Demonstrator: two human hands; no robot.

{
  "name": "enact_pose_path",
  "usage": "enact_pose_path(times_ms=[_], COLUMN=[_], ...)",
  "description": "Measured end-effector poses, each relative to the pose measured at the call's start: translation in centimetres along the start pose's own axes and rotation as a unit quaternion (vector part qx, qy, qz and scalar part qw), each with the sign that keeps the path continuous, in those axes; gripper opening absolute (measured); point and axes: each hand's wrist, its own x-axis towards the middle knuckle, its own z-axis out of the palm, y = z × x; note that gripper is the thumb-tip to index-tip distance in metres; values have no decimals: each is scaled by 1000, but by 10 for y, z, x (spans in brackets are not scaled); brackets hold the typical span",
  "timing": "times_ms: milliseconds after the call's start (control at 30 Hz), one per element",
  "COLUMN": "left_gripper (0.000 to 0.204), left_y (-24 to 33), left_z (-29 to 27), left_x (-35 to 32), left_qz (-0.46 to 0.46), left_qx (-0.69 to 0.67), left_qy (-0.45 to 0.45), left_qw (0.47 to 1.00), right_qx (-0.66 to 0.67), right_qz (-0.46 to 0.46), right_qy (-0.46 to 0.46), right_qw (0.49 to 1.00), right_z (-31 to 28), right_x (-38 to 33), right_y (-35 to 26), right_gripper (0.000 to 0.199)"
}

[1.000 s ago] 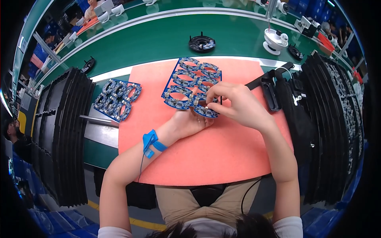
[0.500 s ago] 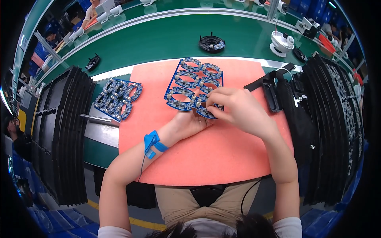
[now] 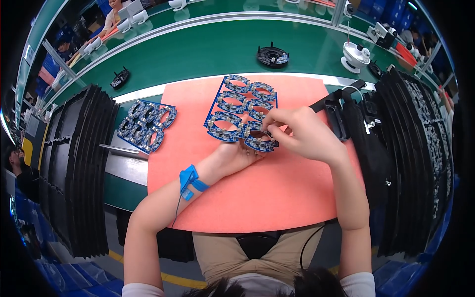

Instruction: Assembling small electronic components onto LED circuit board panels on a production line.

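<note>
A blue circuit board panel (image 3: 231, 101) with several ring-shaped boards is held up over the pink mat (image 3: 247, 198). My left hand (image 3: 236, 154) supports it from below at its near end, palm up, with most fingers hidden under the boards. A blue wrist strap (image 3: 190, 181) with a thin cord is around my left wrist. At the panel's near right ring, my right hand (image 3: 297, 132) has thumb and fingertips closed in a pinch at the edge. Whatever sits between those fingertips is too small to tell. Another blue circuit board panel (image 3: 147, 123) lies at the mat's left edge.
Stacks of black trays stand left (image 3: 74, 168) and right (image 3: 413, 158). Beyond the mat runs a green conveyor (image 3: 198, 54) carrying black round bases (image 3: 272, 55) and a white camera housing (image 3: 355, 57). A black bag (image 3: 363, 143) lies at the right. Other people sit across the line.
My right fingertips have shifted slightly right, uncovering more of the near right ring. The panel's near end has dipped a little. Parts on the green conveyor have moved right.
</note>
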Motion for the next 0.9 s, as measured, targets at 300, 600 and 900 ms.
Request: enact_pose_path(times_ms=[300, 600, 900], left_gripper=[50, 52, 48], left_y=[0, -4, -6], left_z=[-3, 2, 0], left_x=[0, -1, -1], left_qz=[-13, 21, 35], left_qx=[-2, 74, 89], left_qy=[-8, 36, 21], left_qw=[1000, 996, 995], right_qx=[-20, -23, -38], right_qz=[-11, 19, 51], right_qy=[-52, -62, -48], right_qw=[998, 998, 997], right_z=[-16, -16, -14], right_x=[-2, -3, -1], right_y=[9, 2, 2], right_gripper=[15, 14, 13])
